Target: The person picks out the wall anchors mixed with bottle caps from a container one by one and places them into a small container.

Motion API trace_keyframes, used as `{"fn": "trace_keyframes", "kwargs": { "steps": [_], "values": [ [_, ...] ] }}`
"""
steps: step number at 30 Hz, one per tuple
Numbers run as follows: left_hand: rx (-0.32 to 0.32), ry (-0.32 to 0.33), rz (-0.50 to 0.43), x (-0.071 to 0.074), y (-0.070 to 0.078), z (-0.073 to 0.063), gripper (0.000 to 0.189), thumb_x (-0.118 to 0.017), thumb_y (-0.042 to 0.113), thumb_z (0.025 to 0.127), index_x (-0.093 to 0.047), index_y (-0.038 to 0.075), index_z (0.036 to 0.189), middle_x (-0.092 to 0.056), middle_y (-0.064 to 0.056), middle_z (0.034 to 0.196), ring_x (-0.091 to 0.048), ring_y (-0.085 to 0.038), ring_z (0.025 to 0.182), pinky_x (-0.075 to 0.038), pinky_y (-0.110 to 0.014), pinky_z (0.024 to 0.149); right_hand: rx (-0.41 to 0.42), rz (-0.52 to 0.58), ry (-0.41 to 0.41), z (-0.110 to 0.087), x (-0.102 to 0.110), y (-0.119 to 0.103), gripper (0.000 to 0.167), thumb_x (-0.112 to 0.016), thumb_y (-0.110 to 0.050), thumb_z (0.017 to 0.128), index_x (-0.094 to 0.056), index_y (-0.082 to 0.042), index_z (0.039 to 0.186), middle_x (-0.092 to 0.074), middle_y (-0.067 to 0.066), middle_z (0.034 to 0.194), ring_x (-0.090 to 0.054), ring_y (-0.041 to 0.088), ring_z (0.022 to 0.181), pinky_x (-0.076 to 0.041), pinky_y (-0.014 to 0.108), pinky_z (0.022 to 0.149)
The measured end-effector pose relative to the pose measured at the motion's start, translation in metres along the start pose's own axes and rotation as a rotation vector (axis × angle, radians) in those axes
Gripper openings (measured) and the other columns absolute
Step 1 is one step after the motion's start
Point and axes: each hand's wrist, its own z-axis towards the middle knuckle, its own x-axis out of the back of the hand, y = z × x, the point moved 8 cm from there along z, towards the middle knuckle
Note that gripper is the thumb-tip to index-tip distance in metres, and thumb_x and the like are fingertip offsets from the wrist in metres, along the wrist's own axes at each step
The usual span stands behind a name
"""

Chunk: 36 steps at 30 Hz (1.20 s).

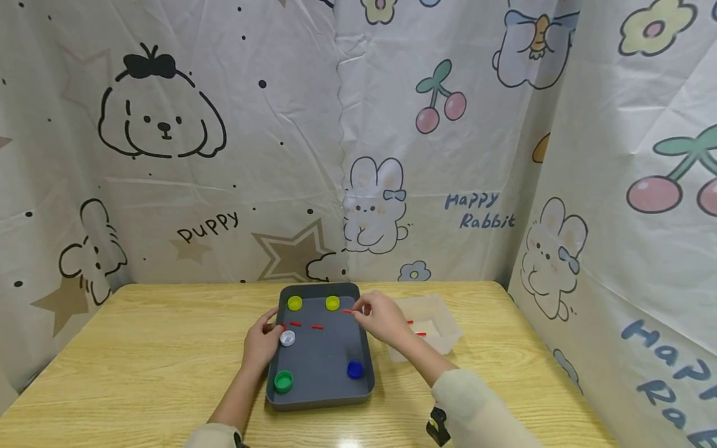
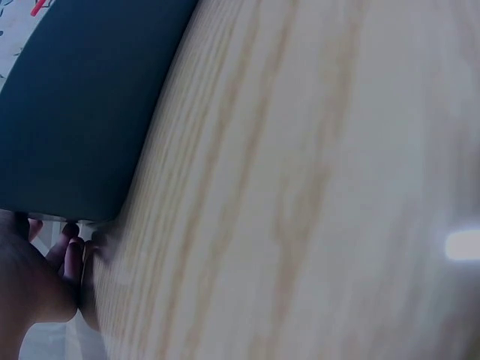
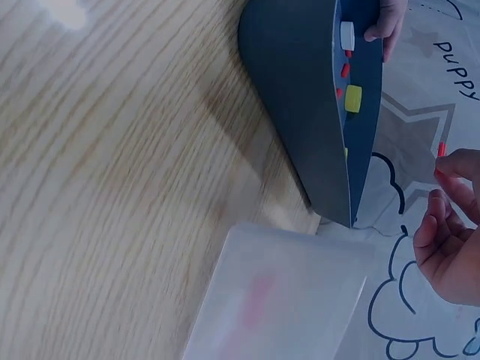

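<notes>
A dark grey tray (image 1: 319, 398) lies on the table, its left rim gripped by my left hand (image 1: 261, 343). Between thumb and finger, my right hand (image 1: 383, 318) pinches a short red stick (image 1: 348, 311) above the tray's far right side; the right wrist view shows the stick (image 3: 442, 149) jutting past the fingertips. Two yellow bottle caps (image 1: 294, 303) sit at the tray's far end. Below them lie several red sticks (image 1: 317, 326) in a row, one beside my left fingers. A white cap (image 1: 287, 338) is near the left hand, with a green cap (image 1: 283, 381) and a blue cap (image 1: 355, 369) closer in.
Right of the tray stands a translucent plastic box (image 1: 446, 323) with red sticks (image 1: 421, 334) inside, partly behind my right wrist. The wooden table (image 1: 168, 348) meets a printed cloth (image 1: 291, 124) along its back and right side.
</notes>
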Motion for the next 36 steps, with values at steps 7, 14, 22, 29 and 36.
{"fn": "trace_keyframes", "kwargs": {
  "steps": [7, 14, 22, 29, 36],
  "values": [
    [-0.013, -0.002, 0.008, 0.000, 0.003, 0.000, 0.046, -0.049, 0.014, 0.090, -0.048, 0.012, 0.137, -0.061, -0.021, 0.111, -0.056, -0.027, 0.097, -0.042, -0.024, 0.069, -0.002, 0.016, 0.012, -0.002, 0.008, 0.007, 0.007, -0.064, -0.018, 0.084, -0.069, -0.013, 0.085, -0.054, -0.001, 0.075, -0.045, 0.012, 0.066, -0.036, 0.023, 0.055],
    [-0.004, 0.008, 0.016, 0.001, 0.001, 0.000, 0.048, -0.050, 0.014, 0.089, -0.048, 0.013, 0.137, -0.059, -0.020, 0.114, -0.054, -0.027, 0.101, -0.041, -0.027, 0.073, -0.026, 0.006, 0.025, -0.003, 0.015, 0.014, 0.007, -0.066, -0.018, 0.083, -0.070, -0.013, 0.085, -0.055, 0.000, 0.074, -0.045, 0.012, 0.064, -0.036, 0.023, 0.055],
    [-0.003, 0.007, 0.018, 0.001, 0.002, 0.000, 0.048, -0.050, 0.014, 0.089, -0.048, 0.013, 0.137, -0.058, -0.021, 0.115, -0.054, -0.028, 0.101, -0.042, -0.028, 0.075, -0.035, 0.001, 0.039, -0.005, 0.023, 0.023, 0.006, -0.066, -0.018, 0.083, -0.069, -0.013, 0.084, -0.054, -0.001, 0.073, -0.045, 0.011, 0.064, -0.036, 0.024, 0.056],
    [0.003, -0.011, 0.016, 0.001, 0.004, -0.002, 0.047, -0.048, 0.014, 0.091, -0.047, 0.013, 0.138, -0.058, -0.021, 0.115, -0.055, -0.028, 0.100, -0.046, -0.032, 0.076, -0.053, 0.010, 0.056, -0.009, 0.031, 0.032, 0.006, -0.067, -0.017, 0.083, -0.070, -0.012, 0.085, -0.055, -0.001, 0.075, -0.047, 0.011, 0.065, -0.038, 0.025, 0.058],
    [0.012, -0.012, 0.009, 0.001, 0.003, -0.002, 0.048, -0.050, 0.015, 0.090, -0.047, 0.014, 0.138, -0.056, -0.022, 0.120, -0.051, -0.030, 0.109, -0.042, -0.043, 0.089, -0.091, 0.013, 0.053, -0.013, 0.037, 0.042, 0.005, -0.068, -0.016, 0.083, -0.070, -0.012, 0.085, -0.057, -0.001, 0.076, -0.048, 0.012, 0.068, -0.039, 0.026, 0.059]
  ]
}}
